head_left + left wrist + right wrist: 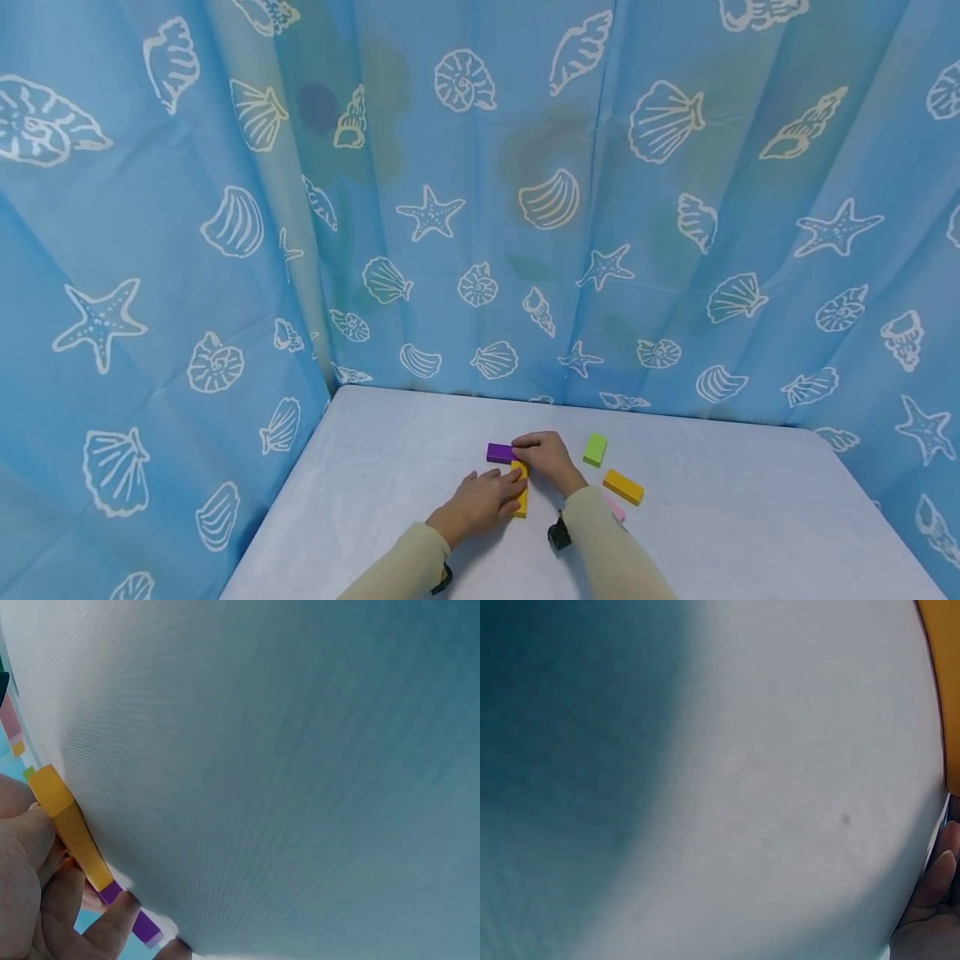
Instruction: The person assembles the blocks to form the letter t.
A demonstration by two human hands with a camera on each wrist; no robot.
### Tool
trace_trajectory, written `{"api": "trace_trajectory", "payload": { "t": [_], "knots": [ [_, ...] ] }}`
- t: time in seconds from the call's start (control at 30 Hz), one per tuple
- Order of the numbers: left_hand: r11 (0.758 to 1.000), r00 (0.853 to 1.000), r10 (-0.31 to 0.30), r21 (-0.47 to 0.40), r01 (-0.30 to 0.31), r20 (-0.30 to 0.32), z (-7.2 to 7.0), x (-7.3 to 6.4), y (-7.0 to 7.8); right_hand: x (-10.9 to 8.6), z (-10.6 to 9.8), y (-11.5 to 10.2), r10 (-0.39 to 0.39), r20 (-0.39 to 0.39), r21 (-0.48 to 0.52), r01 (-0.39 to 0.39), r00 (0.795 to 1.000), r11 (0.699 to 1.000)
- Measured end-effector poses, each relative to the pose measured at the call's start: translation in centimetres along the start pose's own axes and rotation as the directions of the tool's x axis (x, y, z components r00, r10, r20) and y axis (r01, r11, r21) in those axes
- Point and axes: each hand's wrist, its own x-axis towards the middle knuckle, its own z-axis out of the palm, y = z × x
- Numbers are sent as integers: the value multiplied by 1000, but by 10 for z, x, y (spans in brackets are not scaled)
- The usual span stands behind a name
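Tabletop: hands (curved) touch yellow, purple blocks.

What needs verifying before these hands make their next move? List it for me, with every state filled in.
1. Left hand on the yellow block: ok.
2. Right hand at the purple block: ok, by its right end.
3. Firm grip by either hand: cannot tell.
4. Those two blocks squarely aligned: cannot tell, the hands partly cover them.
5. Green block and other yellow block apart from both hands: ok.
6. Pink block in full view: not ok, the right sleeve partly hides it.
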Motion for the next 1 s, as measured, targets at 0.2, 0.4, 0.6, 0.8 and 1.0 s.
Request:
{"api": "trace_trajectory", "payload": {
  "t": [0.2,0.4,0.6,0.8,1.0],
  "knots": [
    [1000,1000,-2,-3,2,1,-1,0,0,-1,-2,-4,21,-4,15,-21,1000,1000],
    [1000,1000,-19,1,19,7,-2,-1,1,-2,-10,-6,19,11,8,-19,1000,1000],
    [1000,1000,-13,-12,13,2,1,1,2,0,-31,-9,-8,10,-35,9,1000,999],
    [1000,1000,-4,-4,4,2,2,2,0,3,-55,-9,-30,-14,-72,29,999,997],
    [1000,1000,4,4,-4,-3,2,0,0,5,-80,0,-15,-16,-87,13,1000,996]
  ]
}}
